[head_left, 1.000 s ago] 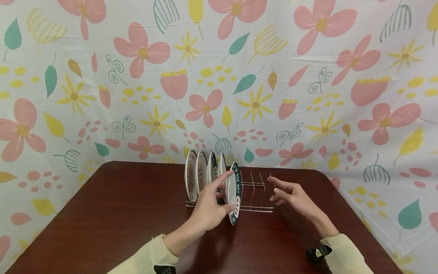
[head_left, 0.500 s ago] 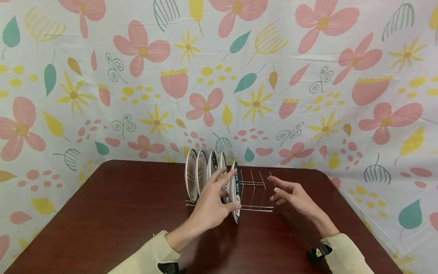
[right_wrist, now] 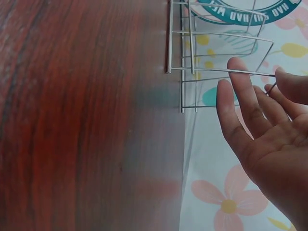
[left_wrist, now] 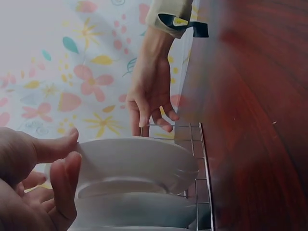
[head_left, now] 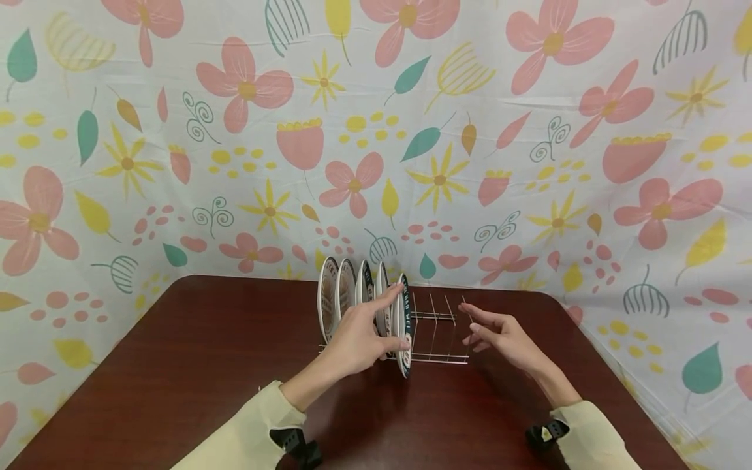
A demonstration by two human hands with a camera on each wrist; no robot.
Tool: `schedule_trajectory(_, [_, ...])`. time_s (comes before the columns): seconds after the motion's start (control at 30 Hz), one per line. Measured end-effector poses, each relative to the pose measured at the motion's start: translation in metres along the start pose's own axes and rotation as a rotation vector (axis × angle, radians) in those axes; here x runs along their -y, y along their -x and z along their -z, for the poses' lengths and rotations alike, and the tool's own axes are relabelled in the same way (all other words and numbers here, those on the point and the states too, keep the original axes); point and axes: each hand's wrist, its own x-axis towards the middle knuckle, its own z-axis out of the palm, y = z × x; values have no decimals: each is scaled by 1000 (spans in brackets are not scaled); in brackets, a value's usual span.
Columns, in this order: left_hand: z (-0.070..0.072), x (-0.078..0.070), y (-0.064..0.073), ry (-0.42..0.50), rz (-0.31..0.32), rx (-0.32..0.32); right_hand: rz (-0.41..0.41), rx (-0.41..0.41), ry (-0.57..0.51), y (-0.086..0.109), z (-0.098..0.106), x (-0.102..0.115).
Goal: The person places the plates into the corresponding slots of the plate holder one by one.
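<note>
My left hand [head_left: 361, 333] holds a white plate [head_left: 407, 326] with a dark green lettered rim by its near edge, thumb low and index finger high. The plate stands upright on a wire dish rack [head_left: 437, 358], its lower edge reaching in front of the front rail. In the left wrist view, its pale underside [left_wrist: 139, 159] lies just beyond my fingertips. At the rack's right end, my right hand [head_left: 499, 333] pinches an upright wire loop between thumb and fingers; the right wrist view shows this wire [right_wrist: 255, 73] closely.
Several other plates [head_left: 327, 300] stand upright in the rack's left part. Bare wire slots lie between the held plate and my right hand. The rack rests on a dark red-brown table [head_left: 176, 378], with a flower-patterned cloth [head_left: 364, 78] behind it.
The plate in my left hand has shifted slightly away from me and right, nearer the rack's line of plates. My left hand moved with it. My right hand has stayed on the wire.
</note>
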Motion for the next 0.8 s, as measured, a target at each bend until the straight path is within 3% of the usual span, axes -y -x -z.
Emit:
schedule_trajectory(0.43, [-3,1,-14,-172,-33,-42,5,6,3,0,0,0])
schedule_trajectory(0.8, [-11,1,-22,-208,-13,-69,9,8,-1,1,1,1])
